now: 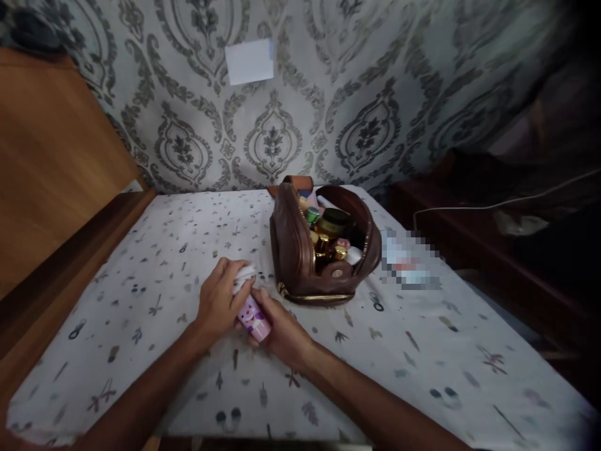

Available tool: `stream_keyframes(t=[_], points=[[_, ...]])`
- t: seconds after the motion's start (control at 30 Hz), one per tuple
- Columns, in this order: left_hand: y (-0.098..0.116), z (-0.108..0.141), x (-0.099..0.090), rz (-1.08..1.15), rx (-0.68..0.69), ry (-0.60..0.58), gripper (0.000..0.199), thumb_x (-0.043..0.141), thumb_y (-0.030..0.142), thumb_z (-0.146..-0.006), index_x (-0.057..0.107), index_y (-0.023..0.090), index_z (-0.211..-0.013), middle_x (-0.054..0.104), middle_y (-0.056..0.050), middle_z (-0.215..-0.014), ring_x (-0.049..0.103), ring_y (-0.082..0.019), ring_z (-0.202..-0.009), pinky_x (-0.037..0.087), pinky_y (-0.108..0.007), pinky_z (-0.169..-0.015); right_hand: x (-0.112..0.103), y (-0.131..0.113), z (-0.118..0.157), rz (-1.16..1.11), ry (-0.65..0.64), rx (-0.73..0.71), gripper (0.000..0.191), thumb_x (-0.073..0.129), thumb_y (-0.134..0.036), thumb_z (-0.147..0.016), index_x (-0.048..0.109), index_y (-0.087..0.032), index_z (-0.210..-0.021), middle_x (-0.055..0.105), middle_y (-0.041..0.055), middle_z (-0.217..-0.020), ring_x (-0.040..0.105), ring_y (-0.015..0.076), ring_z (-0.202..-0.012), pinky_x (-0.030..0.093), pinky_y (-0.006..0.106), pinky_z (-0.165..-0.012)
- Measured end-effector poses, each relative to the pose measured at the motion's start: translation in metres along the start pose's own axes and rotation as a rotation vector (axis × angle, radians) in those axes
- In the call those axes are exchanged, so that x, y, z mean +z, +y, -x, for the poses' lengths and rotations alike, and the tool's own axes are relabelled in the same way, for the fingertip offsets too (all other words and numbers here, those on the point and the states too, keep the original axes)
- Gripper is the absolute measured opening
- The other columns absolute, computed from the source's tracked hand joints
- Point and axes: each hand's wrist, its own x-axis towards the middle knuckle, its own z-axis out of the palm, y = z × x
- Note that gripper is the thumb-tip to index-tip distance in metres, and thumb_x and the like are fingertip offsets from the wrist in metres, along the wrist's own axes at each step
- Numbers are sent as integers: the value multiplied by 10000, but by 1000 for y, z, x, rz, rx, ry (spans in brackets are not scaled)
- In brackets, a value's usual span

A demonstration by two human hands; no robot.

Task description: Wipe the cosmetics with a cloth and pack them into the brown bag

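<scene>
A small pink tube [255,319] with purple markings is held between both hands over the patterned white tablecloth. My left hand [218,300] is wrapped round its upper end together with a white cloth or tissue [244,275]. Around the tube's lower part, my right hand [284,332] is closed from the right side. Just behind and right of the hands stands a brown leather bag [293,250], unzipped, with several jars and gold-capped bottles inside, among them a dark-lidded jar [333,222].
The bag's strap loops at its back right. A pixelated item [408,260] lies right of the bag. A wooden panel [56,163] borders the table's left side, and a patterned wall [272,125] with a white paper [249,62] rises behind. A thin cable [469,207] runs at right.
</scene>
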Motion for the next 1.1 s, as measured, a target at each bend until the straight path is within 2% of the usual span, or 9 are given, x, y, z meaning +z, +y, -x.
stream_keyframes(t=[0.17,0.37,0.47,0.6,0.7,0.83,0.9,0.97,1.1], points=[[-8,-9,-9,143,-143,76,132,522,321,-921,596,212,-936,629,24,-804,598,-152,-729,449,-264,-701,1,-1,2,-49,-63,61,492,694,-577,-828,636,-177,-1108,714,62,-851,661,152,-693,413,198,-485],[-13,-14,-18,264,-241,201,191,479,398,-946,553,223,-935,481,80,-618,449,-106,-493,351,-225,-494,-2,-6,5,-27,-100,170,372,773,-448,-800,655,-114,-913,724,87,-773,659,118,-639,392,180,-506],[-14,-14,-19,279,-235,177,234,464,431,-953,565,219,-951,481,71,-620,478,-121,-537,396,-236,-550,-1,-3,5,7,-52,117,463,838,-451,-727,625,-141,-998,734,80,-815,673,127,-659,389,190,-528],[-11,-13,-17,329,-232,112,308,440,470,-958,560,202,-1050,637,-23,-905,628,-189,-828,493,-315,-776,-3,4,2,165,41,-39,564,848,-513,-674,596,-171,-1044,681,16,-788,638,124,-635,363,207,-521],[-8,-13,-16,350,-244,61,335,487,498,-927,555,199,-1060,658,-46,-961,640,-220,-903,489,-351,-835,-8,6,0,322,112,-189,560,837,-492,-668,585,-205,-1077,609,-29,-781,580,127,-650,366,231,-552],[-7,-14,-13,513,-406,-27,444,674,541,-789,554,216,-1065,639,25,-798,608,-177,-709,496,-292,-681,-11,4,2,540,260,-400,477,808,-305,-667,615,-228,-1096,595,-19,-857,527,152,-790,395,268,-712],[-8,-14,-9,658,-494,2,492,753,538,-718,564,215,-1037,619,48,-730,576,-149,-609,479,-255,-579,-9,3,4,631,329,-430,506,792,-236,-649,629,-241,-1128,602,-6,-911,522,170,-838,398,280,-746],[-9,-14,-6,760,-556,79,493,788,542,-682,576,214,-983,588,67,-659,517,-119,-511,440,-225,-488,-7,3,5,648,365,-415,575,817,-245,-617,634,-252,-1162,603,7,-952,524,184,-867,404,286,-751],[-6,-14,-5,849,-602,238,500,822,564,-624,568,219,-881,527,85,-585,435,-94,-458,376,-193,-404,-6,3,2,440,220,-318,585,870,-447,-580,666,-206,-1072,619,13,-910,533,162,-796,412,271,-688]])
